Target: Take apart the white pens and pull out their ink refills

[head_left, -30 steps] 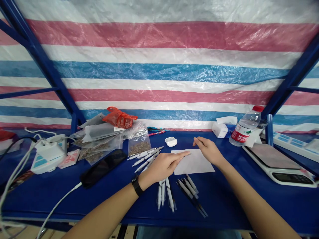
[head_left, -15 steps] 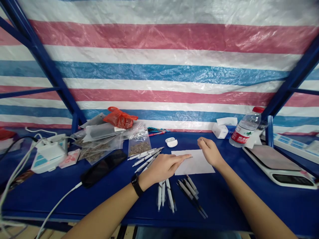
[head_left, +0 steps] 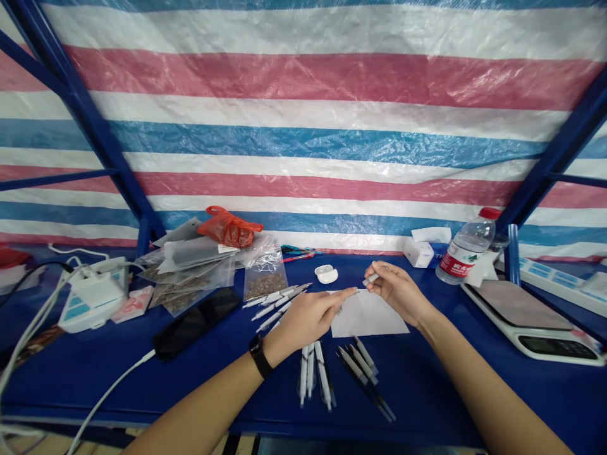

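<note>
A white sheet of paper (head_left: 374,321) lies on the blue table (head_left: 474,392) in front of me. My left hand (head_left: 308,317), with a black watch on the wrist, reaches over the sheet's left edge, index finger stretched out and the other fingers curled. My right hand (head_left: 397,287) hovers above the sheet's far edge and pinches a small grey-white pen part (head_left: 370,278). Several white pens (head_left: 313,374) and dark pens (head_left: 364,370) lie side by side just below the paper. More white pens (head_left: 277,298) lie to the left of it.
A digital scale (head_left: 526,319), a water bottle (head_left: 465,251) and a tissue box (head_left: 421,248) stand at the right. A white earbud case (head_left: 326,273) sits behind the paper. Clear bags (head_left: 194,268), a black phone (head_left: 196,321) and a power strip (head_left: 90,297) fill the left side.
My right hand has lifted from the sheet's far edge and now holds a small pen part up between its fingers. My left hand has shifted slightly, its fingertip rising off the paper.
</note>
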Motion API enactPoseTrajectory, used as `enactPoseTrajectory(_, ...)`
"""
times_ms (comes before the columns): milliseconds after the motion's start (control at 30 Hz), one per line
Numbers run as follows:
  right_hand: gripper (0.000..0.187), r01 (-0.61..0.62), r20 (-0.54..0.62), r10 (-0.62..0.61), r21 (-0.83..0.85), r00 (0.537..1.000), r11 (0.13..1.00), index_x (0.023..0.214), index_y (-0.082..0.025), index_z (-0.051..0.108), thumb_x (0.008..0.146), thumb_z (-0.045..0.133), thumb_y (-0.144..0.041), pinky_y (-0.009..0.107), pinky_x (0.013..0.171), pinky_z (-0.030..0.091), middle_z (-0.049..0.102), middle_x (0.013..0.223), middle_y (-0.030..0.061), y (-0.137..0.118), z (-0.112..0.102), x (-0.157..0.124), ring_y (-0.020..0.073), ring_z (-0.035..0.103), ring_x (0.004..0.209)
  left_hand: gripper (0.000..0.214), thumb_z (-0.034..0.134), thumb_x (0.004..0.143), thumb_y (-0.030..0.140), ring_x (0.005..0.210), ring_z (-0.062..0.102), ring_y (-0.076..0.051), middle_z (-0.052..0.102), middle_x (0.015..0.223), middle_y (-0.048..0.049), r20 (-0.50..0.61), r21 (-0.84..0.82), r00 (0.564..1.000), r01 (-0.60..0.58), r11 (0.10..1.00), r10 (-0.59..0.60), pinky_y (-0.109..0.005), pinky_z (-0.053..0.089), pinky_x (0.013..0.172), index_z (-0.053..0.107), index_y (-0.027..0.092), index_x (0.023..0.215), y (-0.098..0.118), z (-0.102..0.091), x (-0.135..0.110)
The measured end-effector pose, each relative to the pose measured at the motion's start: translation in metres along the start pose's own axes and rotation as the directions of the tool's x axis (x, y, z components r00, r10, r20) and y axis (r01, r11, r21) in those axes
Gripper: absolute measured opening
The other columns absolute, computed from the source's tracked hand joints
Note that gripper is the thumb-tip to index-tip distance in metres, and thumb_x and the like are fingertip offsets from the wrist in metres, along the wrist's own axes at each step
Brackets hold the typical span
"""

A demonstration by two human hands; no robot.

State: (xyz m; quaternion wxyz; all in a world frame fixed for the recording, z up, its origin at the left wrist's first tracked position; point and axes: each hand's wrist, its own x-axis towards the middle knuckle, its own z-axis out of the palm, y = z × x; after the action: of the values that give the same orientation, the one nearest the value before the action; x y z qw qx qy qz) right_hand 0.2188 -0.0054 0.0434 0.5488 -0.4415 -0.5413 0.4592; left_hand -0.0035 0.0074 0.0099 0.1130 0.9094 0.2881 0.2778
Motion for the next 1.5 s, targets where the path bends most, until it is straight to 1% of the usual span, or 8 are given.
enactPoseTrajectory(333, 0.045, 0.07, 0.034, -0.064, -0.222, 0.997, 0.972, 0.085, -0.02, 0.074, 0.074, 0.073, -0.064, 0.028, 0.047, 0.032, 0.054, 0.06, -0.0021, 0.014, 0.007, 0.0, 0.0105, 0.035, 0.047, 0.045, 0.043, 0.103, 0.019, 0.064, 0.064, -0.013, 0.075, 0.082, 0.0015, 0.017, 0.031, 0.999, 0.038, 0.999, -0.039, -0.02, 0.042, 0.06, 0.056, 0.031, 0.144, 0.0, 0.001, 0.0)
enactPoseTrajectory(700, 0.032, 0.184, 0.007, -0.223, -0.593, 0.975, 0.784, 0.078, -0.024, 0.066, 0.082, 0.061, -0.054, 0.033, 0.062, 0.039, 0.061, 0.064, 0.0014, 0.008, 0.008, -0.003, 0.019, 0.049, 0.059, 0.047, 0.043, 0.103, 0.019, 0.067, 0.063, -0.012, 0.074, 0.084, 0.0014, 0.009, 0.103, 0.998, 0.055, 0.993, -0.056, -0.019, 0.042, 0.062, 0.053, 0.032, 0.147, -0.005, 0.001, 0.001)
enactPoseTrajectory(833, 0.034, 0.235, 0.168, -0.166, -0.621, 0.972, 0.748, 0.076, -0.024, 0.063, 0.089, 0.053, -0.053, 0.029, 0.054, 0.036, 0.058, 0.061, -0.0001, -0.007, 0.014, -0.02, 0.0171, 0.048, 0.055, 0.047, 0.041, 0.103, 0.019, 0.063, 0.061, -0.014, 0.068, 0.074, 0.0007, -0.043, 0.175, 0.996, 0.081, 0.981, -0.074, -0.02, 0.04, 0.059, 0.054, 0.03, 0.146, -0.008, -0.001, 0.002)
enactPoseTrajectory(967, 0.021, 0.271, 0.344, 0.035, -0.794, 0.938, 0.544, 0.081, -0.024, 0.067, 0.092, 0.055, -0.037, 0.031, 0.059, 0.037, 0.068, 0.071, 0.0019, -0.021, 0.01, -0.047, 0.0186, 0.058, 0.059, 0.049, 0.038, 0.103, 0.018, 0.057, 0.058, -0.012, 0.065, 0.07, 0.0017, -0.049, 0.179, 0.996, 0.084, 0.98, -0.077, -0.02, 0.036, 0.054, 0.051, 0.03, 0.148, -0.011, -0.003, 0.003)
enactPoseTrajectory(1100, 0.004, 0.153, 0.203, 0.194, -0.958, 0.96, 0.243, 0.087, -0.024, 0.066, 0.085, 0.064, -0.027, 0.032, 0.058, 0.032, 0.073, 0.082, 0.007, -0.025, 0.004, -0.07, 0.0266, 0.067, 0.07, 0.048, 0.039, 0.103, 0.018, 0.058, 0.057, -0.012, 0.066, 0.069, 0.002, -0.043, 0.174, 0.997, 0.066, 0.983, -0.059, -0.02, 0.033, 0.054, 0.052, 0.029, 0.148, -0.008, -0.003, 0.002)
enactPoseTrajectory(1233, 0.014, 0.133, 0.174, 0.354, -0.982, 0.919, 0.137, 0.076, -0.022, 0.06, 0.078, 0.059, -0.008, 0.031, 0.057, 0.029, 0.072, 0.077, 0.0071, -0.022, 0.009, -0.077, 0.0262, 0.067, 0.07, 0.048, 0.039, 0.103, 0.018, 0.06, 0.057, -0.012, 0.066, 0.07, 0.0022, -0.038, 0.147, 0.999, 0.042, 0.988, -0.037, -0.02, 0.034, 0.054, 0.052, 0.028, 0.148, -0.006, 0.0, 0.001)
enactPoseTrajectory(1333, 0.017, 0.116, 0.195, 0.33, -0.963, 0.924, 0.242, 0.066, -0.022, 0.053, 0.07, 0.06, -0.007, 0.03, 0.056, 0.031, 0.066, 0.065, 0.0037, -0.027, 0.01, -0.065, 0.0225, 0.061, 0.062, 0.048, 0.039, 0.103, 0.019, 0.06, 0.058, -0.012, 0.065, 0.07, 0.002, -0.055, 0.132, 0.998, 0.049, 0.99, -0.042, -0.019, 0.036, 0.055, 0.051, 0.03, 0.149, -0.007, 0.001, 0.0)
enactPoseTrajectory(1500, 0.011, 0.077, 0.255, 0.076, -0.541, 0.964, 0.837, 0.074, -0.023, 0.057, 0.072, 0.066, -0.029, 0.029, 0.058, 0.043, 0.06, 0.062, -0.0026, -0.036, 0.004, -0.022, 0.0171, 0.057, 0.058, 0.048, 0.041, 0.102, 0.019, 0.063, 0.06, -0.014, 0.069, 0.073, -0.0001, -0.093, 0.159, 0.993, 0.082, 0.984, -0.068, -0.019, 0.04, 0.058, 0.055, 0.031, 0.146, -0.009, -0.002, 0.002)
